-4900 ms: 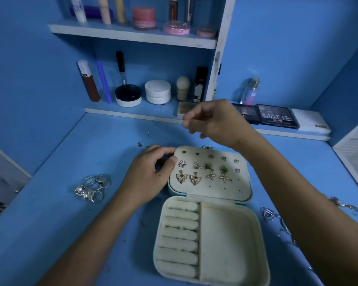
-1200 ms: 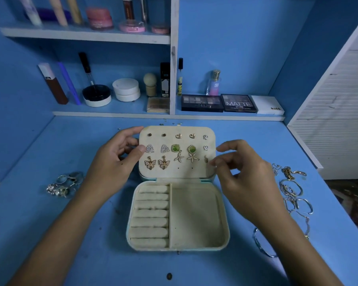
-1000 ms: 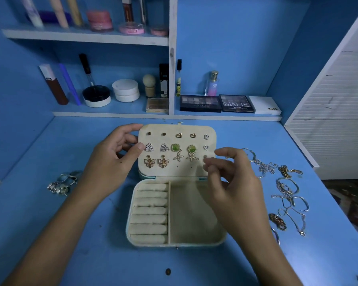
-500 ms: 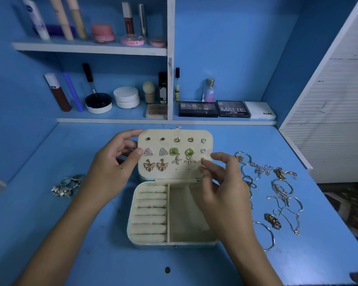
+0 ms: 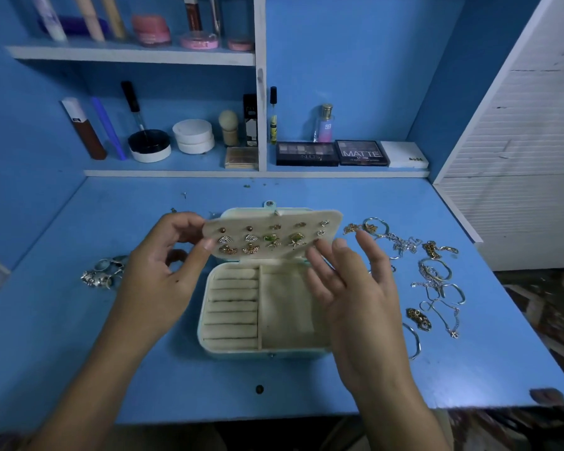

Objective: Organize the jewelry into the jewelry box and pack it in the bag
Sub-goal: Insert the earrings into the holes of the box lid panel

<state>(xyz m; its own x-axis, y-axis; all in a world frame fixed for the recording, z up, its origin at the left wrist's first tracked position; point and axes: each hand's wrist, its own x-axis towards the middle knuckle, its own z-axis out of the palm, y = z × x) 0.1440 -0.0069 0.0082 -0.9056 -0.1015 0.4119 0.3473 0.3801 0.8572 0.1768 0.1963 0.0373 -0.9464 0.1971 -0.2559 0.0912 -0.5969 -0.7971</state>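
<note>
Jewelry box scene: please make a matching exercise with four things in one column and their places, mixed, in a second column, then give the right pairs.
Things:
1. pile of rings
2. earring panel
3. chains and bracelets
4. MATTE palette

Places:
A. on the low shelf at the back
B. on the table, right of the jewelry box
C. pinched at its left edge by the left hand
D. on the table, left of the box

Pairs: 1-D, 2-C, 3-B, 4-A

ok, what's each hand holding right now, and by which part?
Left hand pinches the earring panel by its left edge. Right hand is open, holding nothing.
</note>
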